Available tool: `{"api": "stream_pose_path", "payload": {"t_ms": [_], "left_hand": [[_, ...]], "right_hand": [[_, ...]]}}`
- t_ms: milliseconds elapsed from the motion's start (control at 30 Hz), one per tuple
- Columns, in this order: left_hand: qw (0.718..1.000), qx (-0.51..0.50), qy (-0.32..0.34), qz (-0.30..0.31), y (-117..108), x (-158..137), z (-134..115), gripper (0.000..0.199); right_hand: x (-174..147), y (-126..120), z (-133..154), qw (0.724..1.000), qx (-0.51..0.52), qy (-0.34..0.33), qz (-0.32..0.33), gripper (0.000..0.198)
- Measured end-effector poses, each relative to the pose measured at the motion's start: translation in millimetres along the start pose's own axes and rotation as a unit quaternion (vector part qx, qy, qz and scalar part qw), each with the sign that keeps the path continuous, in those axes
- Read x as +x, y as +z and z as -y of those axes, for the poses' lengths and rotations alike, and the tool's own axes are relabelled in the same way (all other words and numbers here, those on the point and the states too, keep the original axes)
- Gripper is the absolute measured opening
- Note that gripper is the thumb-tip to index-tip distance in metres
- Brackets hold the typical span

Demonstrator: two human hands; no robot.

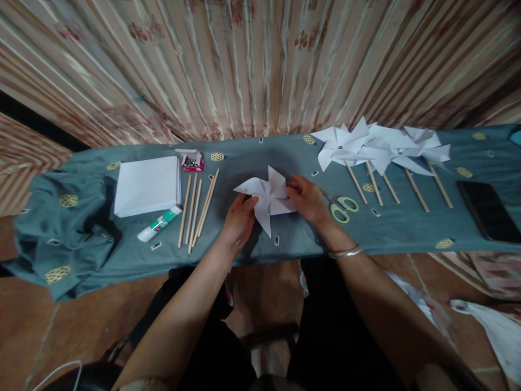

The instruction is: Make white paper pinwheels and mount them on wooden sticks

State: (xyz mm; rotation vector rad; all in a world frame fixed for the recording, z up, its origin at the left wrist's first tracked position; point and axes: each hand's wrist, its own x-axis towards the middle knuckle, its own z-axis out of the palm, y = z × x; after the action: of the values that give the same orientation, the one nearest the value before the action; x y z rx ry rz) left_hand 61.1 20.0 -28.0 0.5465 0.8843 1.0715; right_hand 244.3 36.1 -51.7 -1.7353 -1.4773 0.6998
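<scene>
Between my hands, just over the cloth-covered table, is a white paper pinwheel (268,196) with its blades folded in and no stick visible on it. My left hand (241,218) grips its left side, thumb on top of the paper. On the opposite side my right hand (307,200) pinches a blade, with the fingertips partly behind the paper. Green-handled scissors (341,209) lie right beside my right hand, their blades partly hidden by it. Several wooden sticks (195,212) rest to the left of my left hand.
A stack of white paper (147,185), a glue stick (159,223) and a small red box of metal pins (192,161) lie on the left. Several finished pinwheels (378,146) on sticks overlap at the back right. A black phone (490,210) lies far right. A pleated curtain (260,70) hangs behind.
</scene>
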Motion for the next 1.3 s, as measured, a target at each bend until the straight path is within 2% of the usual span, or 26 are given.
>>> {"api": "stream_pose_path", "payload": {"t_ms": [233,400,600,1033,1300], "left_hand": [[1.0,0.005,0.002,-0.003,0.7,5.7,4.7,0.035],[0.999,0.048,0.022,0.007,1.4,3.3,10.1,0.037],[0.994,0.087,0.055,-0.022,4.0,1.5,13.3,0.036],[0.99,0.118,0.067,-0.036,7.3,-3.7,11.3,0.035],[0.988,0.137,0.062,-0.031,6.0,-6.3,8.5,0.029]], "right_hand": [[4.2,-1.2,-0.2,0.979,0.191,0.053,0.053,0.049],[-0.1,-11.0,8.7,0.958,0.258,0.071,0.104,0.058],[-3.6,-21.7,14.0,0.955,0.254,0.08,0.129,0.066],[-7.9,-25.0,21.2,0.939,0.287,0.08,0.172,0.048],[-7.6,-22.2,22.1,0.937,0.297,0.074,0.169,0.043]]}}
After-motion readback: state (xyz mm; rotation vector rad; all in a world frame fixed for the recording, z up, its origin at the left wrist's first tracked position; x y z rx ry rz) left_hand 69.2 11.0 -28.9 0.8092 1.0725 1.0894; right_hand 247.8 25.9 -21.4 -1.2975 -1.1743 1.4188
